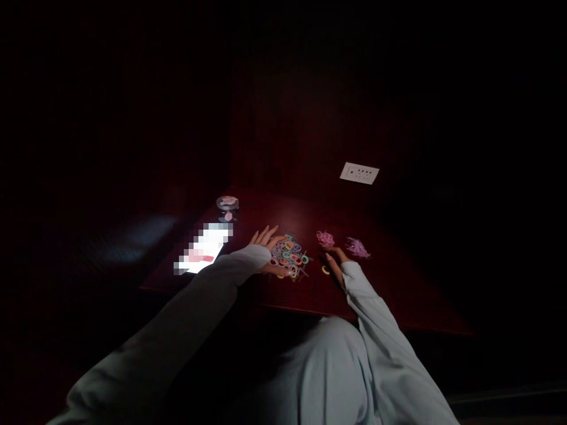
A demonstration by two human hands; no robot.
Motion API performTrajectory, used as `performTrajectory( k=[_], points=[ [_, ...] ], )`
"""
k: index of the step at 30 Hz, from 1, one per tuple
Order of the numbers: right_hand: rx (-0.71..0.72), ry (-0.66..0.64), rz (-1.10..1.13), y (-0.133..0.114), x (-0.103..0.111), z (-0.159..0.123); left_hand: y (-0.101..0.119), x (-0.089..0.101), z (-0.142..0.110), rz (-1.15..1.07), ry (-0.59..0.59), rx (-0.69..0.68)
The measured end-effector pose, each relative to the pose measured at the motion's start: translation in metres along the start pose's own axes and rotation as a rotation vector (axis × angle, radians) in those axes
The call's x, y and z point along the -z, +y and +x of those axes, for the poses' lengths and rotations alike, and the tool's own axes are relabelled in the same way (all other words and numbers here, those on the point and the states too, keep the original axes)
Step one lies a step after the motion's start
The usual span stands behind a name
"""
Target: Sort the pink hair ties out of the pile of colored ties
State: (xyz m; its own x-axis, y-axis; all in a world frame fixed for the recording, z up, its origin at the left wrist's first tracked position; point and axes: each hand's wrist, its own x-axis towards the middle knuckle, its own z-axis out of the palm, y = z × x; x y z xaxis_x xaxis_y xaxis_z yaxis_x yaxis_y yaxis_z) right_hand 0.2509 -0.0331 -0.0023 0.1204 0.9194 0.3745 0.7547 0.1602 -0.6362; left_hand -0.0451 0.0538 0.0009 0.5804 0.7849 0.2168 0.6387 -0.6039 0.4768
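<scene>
A heap of small multicoloured hair ties (290,255) lies on the dark red table. My left hand (268,243) rests at the heap's left side, fingers spread along its far edge and the thumb along its near edge. To the right of the heap, my right hand (337,264) touches down with its fingers apart and nothing visible between them. One yellow hair tie (325,270) sits by itself beside the right fingers. Just beyond that hand is a small pink pile of thin strands or bands (325,238), and a purple pile (358,248) lies farther right.
A lit phone screen (206,248), blurred out, is on the table's left part. Behind it stands a lidded clear jar (227,208). A white wall socket (359,173) is set in the dark back panel. The table's front edge (301,310) runs above my knee.
</scene>
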Motion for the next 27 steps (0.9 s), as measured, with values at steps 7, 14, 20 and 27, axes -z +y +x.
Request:
performTrajectory(
  k=[7, 14, 20, 27],
  points=[
    [0.128, -0.112, -0.120, -0.038, -0.021, -0.002, 0.007, -0.021, -0.005, 0.041, -0.005, -0.045],
    [0.172, -0.179, -0.218, -0.054, -0.048, 0.024, 0.017, -0.025, 0.030, -0.015, 0.025, -0.038],
    [0.142, -0.137, -0.081, -0.047, -0.061, 0.055, 0.013, -0.015, 0.045, -0.041, 0.005, -0.180],
    [0.030, -0.091, 0.320, -0.037, -0.057, 0.073, 0.011, 0.006, 0.062, -0.245, 0.162, -0.160]
  ],
)
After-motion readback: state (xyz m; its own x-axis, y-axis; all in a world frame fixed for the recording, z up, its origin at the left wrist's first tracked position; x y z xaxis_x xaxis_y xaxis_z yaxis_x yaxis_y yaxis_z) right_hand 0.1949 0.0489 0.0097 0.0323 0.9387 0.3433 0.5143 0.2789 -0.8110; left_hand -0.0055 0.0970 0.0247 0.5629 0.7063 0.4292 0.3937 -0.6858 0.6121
